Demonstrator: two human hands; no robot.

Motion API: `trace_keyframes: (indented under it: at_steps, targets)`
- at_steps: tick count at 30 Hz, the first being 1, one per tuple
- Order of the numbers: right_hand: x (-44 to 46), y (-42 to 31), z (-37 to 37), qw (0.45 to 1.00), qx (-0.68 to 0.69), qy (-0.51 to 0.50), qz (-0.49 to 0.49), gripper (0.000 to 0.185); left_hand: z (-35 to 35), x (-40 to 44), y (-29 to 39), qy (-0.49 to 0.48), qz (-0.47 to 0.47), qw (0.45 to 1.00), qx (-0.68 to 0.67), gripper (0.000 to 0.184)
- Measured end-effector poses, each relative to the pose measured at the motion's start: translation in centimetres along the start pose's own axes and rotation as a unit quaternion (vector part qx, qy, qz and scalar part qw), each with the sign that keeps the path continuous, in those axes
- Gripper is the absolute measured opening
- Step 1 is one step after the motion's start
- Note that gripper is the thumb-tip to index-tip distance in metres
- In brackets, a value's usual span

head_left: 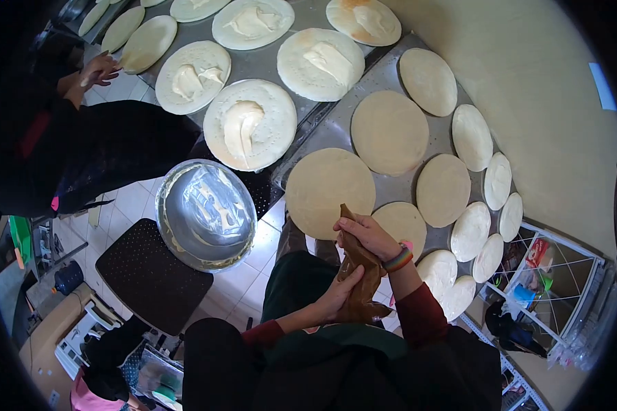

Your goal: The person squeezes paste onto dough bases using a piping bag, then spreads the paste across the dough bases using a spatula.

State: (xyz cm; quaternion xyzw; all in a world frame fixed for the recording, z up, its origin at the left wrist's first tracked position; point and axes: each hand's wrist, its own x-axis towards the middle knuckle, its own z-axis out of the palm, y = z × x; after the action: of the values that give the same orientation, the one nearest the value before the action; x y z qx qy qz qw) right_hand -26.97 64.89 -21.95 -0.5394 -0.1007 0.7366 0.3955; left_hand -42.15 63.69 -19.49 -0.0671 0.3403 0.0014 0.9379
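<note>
Evidently both hands are on a brown bag, held upright or nearly so, though the overhead view makes its tilt hard to judge. The right hand has its grip closed around the narrow neck; the left hand has its grip curled snugly on the wider body. Beyond lies the metal table with plain pale rounds, and cream-topped rounds farther left. A smeared metal bowl overlaps a black stool in view.
</note>
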Motion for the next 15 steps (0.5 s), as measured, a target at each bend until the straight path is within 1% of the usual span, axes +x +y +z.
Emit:
trace_keyframes:
  at_steps: [3,5,12,14,15]
  targets:
    - [0.5,0.1,0.1,1.000,-0.009,0.001,0.017,0.029,-0.3,0.0,0.3,-0.007,0.001,1.000,0.009,0.040]
    - [0.7,0.1,0.2,0.999,-0.014,0.011,0.027,0.029,-0.4,0.0,0.4,-0.029,0.008,1.000,0.002,0.042]
    - [0.8,0.0,0.4,0.999,-0.030,0.030,0.032,0.027,-0.4,-0.3,1.1,-0.019,-0.013,1.000,0.009,0.042]
    - [0.5,-0.1,0.6,0.999,-0.032,0.035,0.001,0.026,-0.1,-0.4,1.2,-0.032,-0.001,0.999,0.020,0.043]
    - [0.5,-0.1,0.6,0.999,-0.032,0.034,0.002,0.026,-0.1,-0.4,1.1,-0.031,0.000,0.999,0.018,0.043]
